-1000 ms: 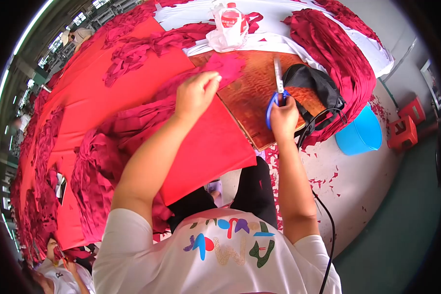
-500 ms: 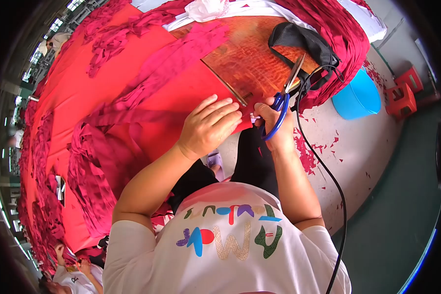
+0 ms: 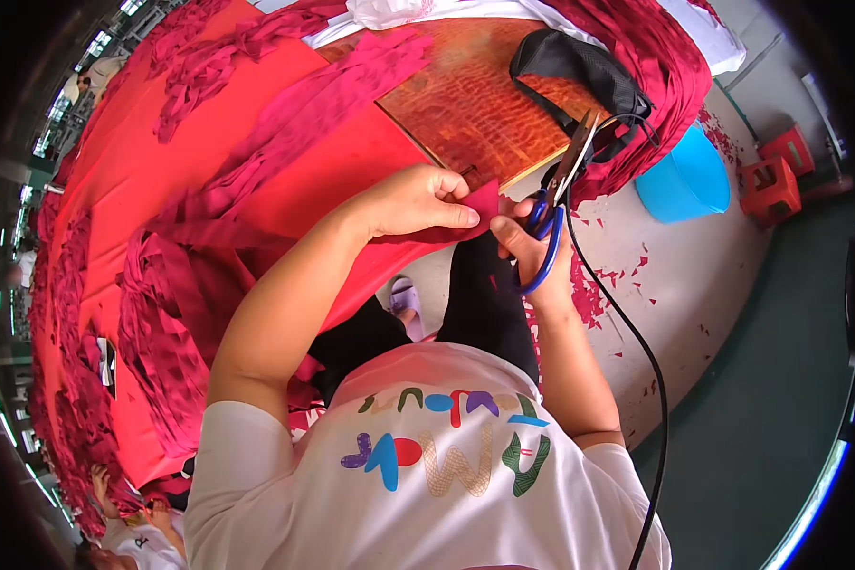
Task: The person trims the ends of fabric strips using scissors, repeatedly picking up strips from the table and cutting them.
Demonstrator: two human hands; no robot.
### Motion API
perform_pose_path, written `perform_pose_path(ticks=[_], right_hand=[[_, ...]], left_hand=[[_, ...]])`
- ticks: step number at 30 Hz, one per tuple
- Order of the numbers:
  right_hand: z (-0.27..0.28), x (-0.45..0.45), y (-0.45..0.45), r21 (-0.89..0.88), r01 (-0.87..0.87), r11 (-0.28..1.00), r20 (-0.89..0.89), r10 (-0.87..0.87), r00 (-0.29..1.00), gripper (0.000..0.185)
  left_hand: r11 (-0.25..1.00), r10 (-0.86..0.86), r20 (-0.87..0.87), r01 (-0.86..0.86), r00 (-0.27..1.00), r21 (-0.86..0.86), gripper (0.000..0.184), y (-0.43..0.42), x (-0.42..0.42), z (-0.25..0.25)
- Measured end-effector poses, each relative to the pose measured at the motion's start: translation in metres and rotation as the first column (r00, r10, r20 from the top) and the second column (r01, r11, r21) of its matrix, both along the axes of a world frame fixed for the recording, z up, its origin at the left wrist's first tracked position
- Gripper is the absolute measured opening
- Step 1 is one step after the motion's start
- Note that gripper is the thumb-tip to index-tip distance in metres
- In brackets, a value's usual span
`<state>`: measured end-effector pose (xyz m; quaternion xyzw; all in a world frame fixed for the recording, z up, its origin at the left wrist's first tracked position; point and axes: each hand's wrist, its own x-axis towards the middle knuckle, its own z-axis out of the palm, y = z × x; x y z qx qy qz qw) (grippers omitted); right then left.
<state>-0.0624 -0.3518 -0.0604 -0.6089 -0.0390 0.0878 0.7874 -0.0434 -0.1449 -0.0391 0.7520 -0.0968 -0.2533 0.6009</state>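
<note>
Broadly, the wooden worktop (image 3: 465, 85) carries spread red cloth (image 3: 247, 104). A blue bucket (image 3: 686, 180) stands beyond its right side, where a black bag (image 3: 579, 59) lies. The left hand (image 3: 423, 201) and right hand (image 3: 555, 277) almost meet near the worktop's corner: the right grips blue-handled scissors (image 3: 541, 215), the left pinches a crimson fabric end (image 3: 484, 201) just beside the scissors.

I pinch the limp crimson fabric strip (image 3: 484, 202) in my left hand (image 3: 416, 201), its short end poking up toward the right and its length trailing left behind my forearm. In my right hand (image 3: 534, 255), the blue-handled scissors (image 3: 559, 187) point far and right, their steel blades slightly parted, clear of the strip.
</note>
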Motion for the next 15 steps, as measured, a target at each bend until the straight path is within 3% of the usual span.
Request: perform_pose_path(ticks=[4, 6, 8, 9, 12, 15], right_hand=[[-0.001, 0.019, 0.007, -0.05, 0.005, 0.999, 0.017, -0.004, 1.0, 0.017], [-0.004, 0.025, 0.011, -0.124, -0.009, 0.992, 0.033, 0.014, 0.999, 0.016], [-0.006, 0.027, 0.018, -0.221, 0.114, 0.969, 0.134, -0.086, 0.987, 0.018], [-0.007, 0.03, 0.019, -0.226, 0.106, 0.968, 0.129, -0.079, 0.989, 0.018], [-0.001, 0.04, 0.022, -0.587, 0.212, 0.782, 0.282, -0.048, 0.958, 0.03], [0.011, 0.051, 0.03, -0.71, 0.198, 0.676, 0.28, 0.013, 0.96, 0.032]], left_hand=[[0.997, 0.054, -0.065, -0.058, 0.996, -0.056, 0.017, -0.001, -0.007, -0.002], [1.0, 0.027, 0.007, -0.027, 1.0, 0.013, 0.009, -0.002, -0.007, -0.007], [0.984, 0.143, -0.12, -0.129, 0.982, 0.119, 0.013, -0.007, -0.007, -0.007], [0.981, 0.185, -0.145, -0.176, 0.972, 0.076, 0.016, -0.008, -0.007, -0.006], [0.947, 0.28, -0.075, -0.263, 0.957, 0.182, 0.019, -0.013, -0.003, -0.004], [0.916, 0.366, -0.023, -0.356, 0.93, 0.185, 0.021, -0.016, -0.002, -0.015]])
